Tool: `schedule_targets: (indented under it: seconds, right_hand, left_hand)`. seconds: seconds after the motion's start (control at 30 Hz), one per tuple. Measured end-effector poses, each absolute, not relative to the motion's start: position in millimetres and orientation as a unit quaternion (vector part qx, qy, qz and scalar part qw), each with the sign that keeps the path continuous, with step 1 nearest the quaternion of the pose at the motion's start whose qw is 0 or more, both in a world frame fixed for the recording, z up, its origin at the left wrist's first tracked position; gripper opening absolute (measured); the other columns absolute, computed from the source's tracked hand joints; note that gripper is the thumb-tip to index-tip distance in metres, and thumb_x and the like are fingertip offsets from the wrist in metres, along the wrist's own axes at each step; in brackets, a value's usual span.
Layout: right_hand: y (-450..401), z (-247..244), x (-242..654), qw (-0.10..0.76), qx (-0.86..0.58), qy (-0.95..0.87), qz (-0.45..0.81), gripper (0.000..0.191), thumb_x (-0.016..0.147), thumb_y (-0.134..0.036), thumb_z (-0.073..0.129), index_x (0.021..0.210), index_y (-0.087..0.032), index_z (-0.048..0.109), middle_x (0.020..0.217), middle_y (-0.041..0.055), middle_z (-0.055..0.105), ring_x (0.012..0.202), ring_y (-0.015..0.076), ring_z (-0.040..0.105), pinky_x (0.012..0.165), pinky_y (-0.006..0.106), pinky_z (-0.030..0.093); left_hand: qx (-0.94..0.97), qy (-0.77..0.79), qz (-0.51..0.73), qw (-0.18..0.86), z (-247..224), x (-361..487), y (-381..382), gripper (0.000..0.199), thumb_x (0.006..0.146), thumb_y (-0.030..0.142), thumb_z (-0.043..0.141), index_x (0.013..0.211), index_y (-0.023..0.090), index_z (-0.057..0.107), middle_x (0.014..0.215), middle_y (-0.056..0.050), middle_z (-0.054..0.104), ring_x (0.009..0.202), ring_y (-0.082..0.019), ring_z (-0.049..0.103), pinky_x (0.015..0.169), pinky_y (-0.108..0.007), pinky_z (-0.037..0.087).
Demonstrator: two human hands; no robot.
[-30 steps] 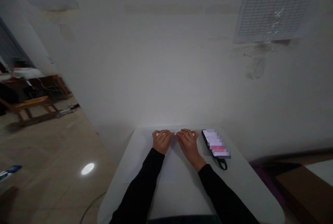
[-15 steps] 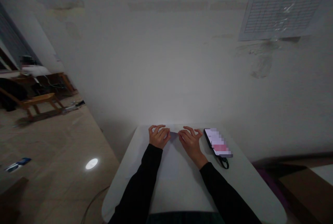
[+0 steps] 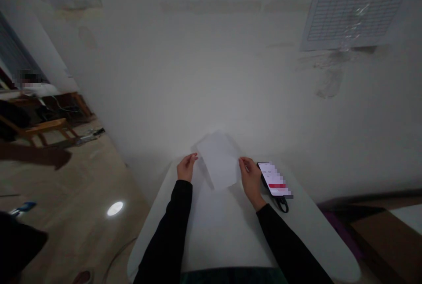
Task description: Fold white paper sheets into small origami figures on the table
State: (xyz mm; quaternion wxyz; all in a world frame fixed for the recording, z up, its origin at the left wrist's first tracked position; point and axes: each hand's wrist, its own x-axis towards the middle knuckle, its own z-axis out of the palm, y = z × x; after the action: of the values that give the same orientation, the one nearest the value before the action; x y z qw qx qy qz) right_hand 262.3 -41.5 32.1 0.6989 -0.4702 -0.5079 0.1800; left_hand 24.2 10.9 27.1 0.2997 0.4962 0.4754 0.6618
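A white sheet of paper (image 3: 219, 163) stands tilted up above the far part of the white table (image 3: 211, 249), its upper part in front of the wall. My right hand (image 3: 249, 178) pinches its right edge between thumb and fingers. At the left edge, my left hand (image 3: 186, 168) is closed in a pinch, fingertips at the paper's side. Just right of my right hand lies a phone (image 3: 273, 180) with a lit screen, partly blurred out. A short black strap (image 3: 282, 205) hangs from its near end.
The wall (image 3: 204, 77) rises right behind the table. To the left, a person passes with a blurred arm (image 3: 33, 155) and shoe (image 3: 84, 276); another sits at a desk behind a wooden chair (image 3: 46, 128). A cardboard box (image 3: 389, 235) stands at right. A cable (image 3: 115, 257) runs along the floor.
My hands have moved apart, and the paper, mostly hidden between them before, now stands raised and broad to view. A passing person has come into view at left.
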Motion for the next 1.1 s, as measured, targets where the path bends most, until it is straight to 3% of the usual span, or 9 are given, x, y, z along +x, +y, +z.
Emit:
schedule_targets:
  seconds: [0.07,0.17,0.33,0.47,0.8,1.1]
  right_hand:
    - [-39,29,259,0.716,-0.461,-0.466,0.239,0.03,0.08,-0.043,0.057,0.091,-0.015,0.063,0.085,0.0077,0.067,0.077,0.0186,0.062,0.07,0.031,0.048]
    - [-33,22,258,0.738,-0.451,-0.395,0.309,0.035,0.075,-0.044,0.063,0.093,-0.014,0.062,0.08,0.0063,0.066,0.072,0.0173,0.06,0.066,0.03,0.046]
    - [-32,19,257,0.733,-0.463,-0.348,0.356,0.039,0.069,-0.045,0.067,0.092,-0.014,0.064,0.068,0.0024,0.063,0.059,0.0141,0.054,0.054,0.026,0.039]
    - [-36,22,252,0.723,-0.468,-0.36,0.359,0.038,0.069,-0.047,0.066,0.088,-0.015,0.066,0.064,0.0021,0.063,0.057,0.0141,0.052,0.051,0.025,0.036]
    - [-32,10,246,0.711,-0.455,-0.317,0.432,0.042,0.065,-0.048,0.069,0.091,-0.016,0.066,0.067,0.0025,0.067,0.058,0.0163,0.057,0.051,0.026,0.04]
    - [-35,14,246,0.713,-0.452,-0.306,0.441,0.043,0.061,-0.047,0.072,0.088,-0.015,0.066,0.063,0.0016,0.066,0.054,0.0148,0.056,0.048,0.025,0.04]
  left_hand:
    - [0.453,0.413,0.647,0.453,28,38,9,0.049,0.066,0.047,0.071,0.102,0.014,0.066,0.093,-0.011,0.07,0.077,-0.019,0.066,0.075,-0.034,0.049]
    - [0.397,0.36,0.65,0.54,29,51,4,0.063,0.057,0.038,0.081,0.112,0.016,0.062,0.084,-0.006,0.07,0.068,-0.014,0.065,0.068,-0.029,0.05]
    - [0.365,0.355,0.65,0.564,27,53,-1,0.068,0.051,0.033,0.085,0.113,0.018,0.06,0.073,-0.001,0.07,0.06,-0.01,0.062,0.057,-0.021,0.048]
    - [0.335,0.351,0.653,0.582,29,54,-2,0.057,0.05,0.036,0.085,0.099,0.017,0.063,0.07,0.0,0.068,0.055,-0.009,0.061,0.05,-0.019,0.045]
    - [0.309,0.34,0.661,0.593,26,52,1,0.052,0.046,0.034,0.087,0.09,0.017,0.064,0.068,0.001,0.069,0.053,-0.009,0.06,0.049,-0.018,0.047]
    - [0.299,0.354,0.648,0.604,35,53,-5,0.047,0.055,0.025,0.082,0.097,0.018,0.064,0.08,-0.002,0.07,0.061,-0.01,0.063,0.051,-0.019,0.048]
